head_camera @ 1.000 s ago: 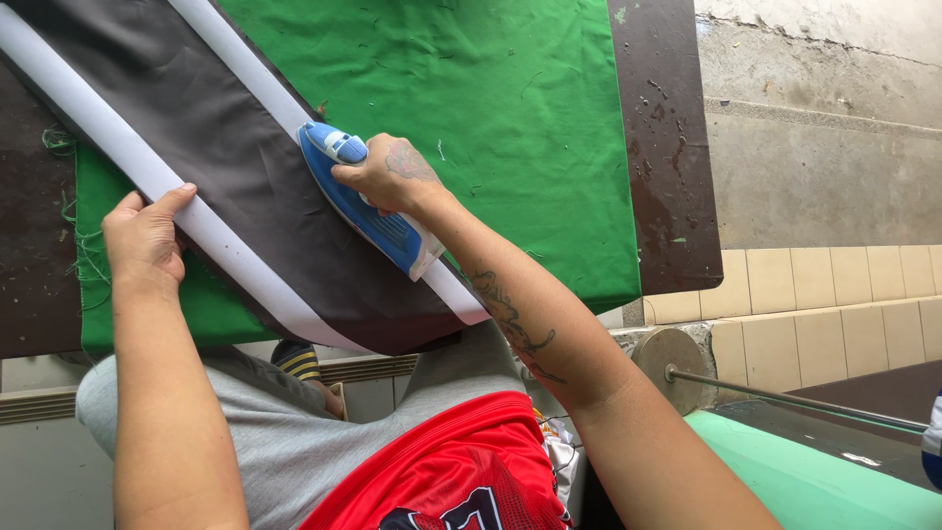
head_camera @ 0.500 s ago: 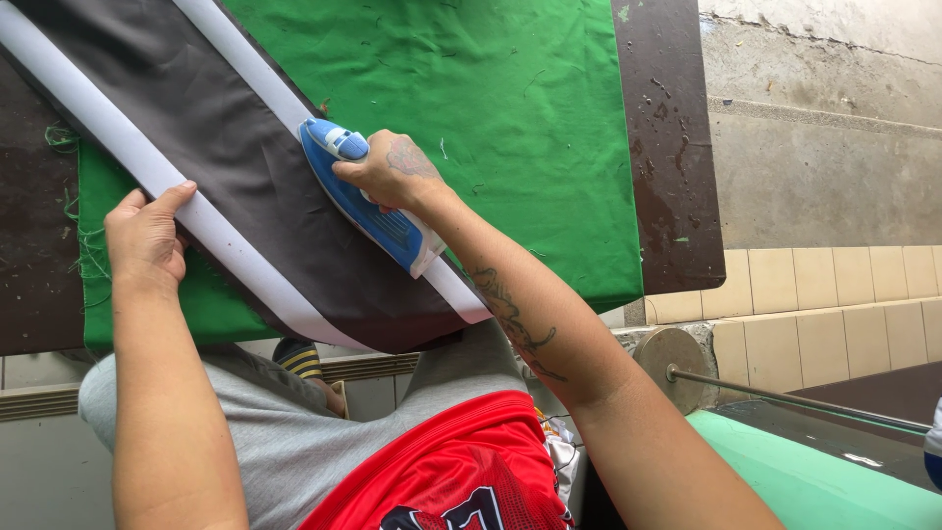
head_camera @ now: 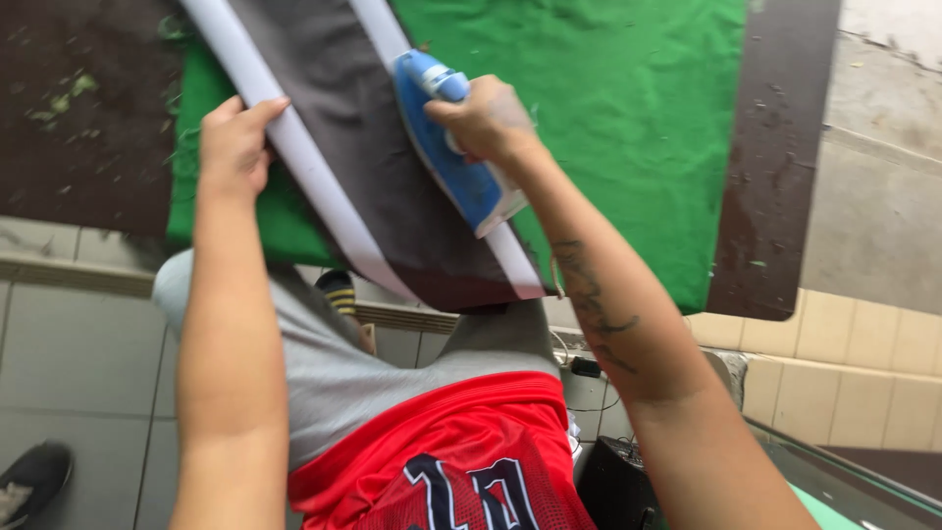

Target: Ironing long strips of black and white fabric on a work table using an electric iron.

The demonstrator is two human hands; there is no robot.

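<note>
Right hand (head_camera: 488, 120) clenched around blue iron (head_camera: 451, 157) handle, left hand (head_camera: 234, 147) flat, fingers extended on white-striped dark fabric (head_camera: 363, 167)

Open green cloth (head_camera: 628, 108) lies free right of the blue iron (head_camera: 453, 157); leftward, the left hand (head_camera: 234, 147) on the white stripe (head_camera: 294, 147) blocks passage.

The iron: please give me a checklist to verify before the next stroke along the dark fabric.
1. Right hand grips the blue iron handle: ok.
2. Iron sole sits flat on the dark fabric: ok.
3. Left hand holds the white stripe, apart from the iron: ok.
4. Green cloth lies under the fabric: ok.
5. Iron heat: cannot tell.
6. Cord clear of the path: cannot tell.
</note>
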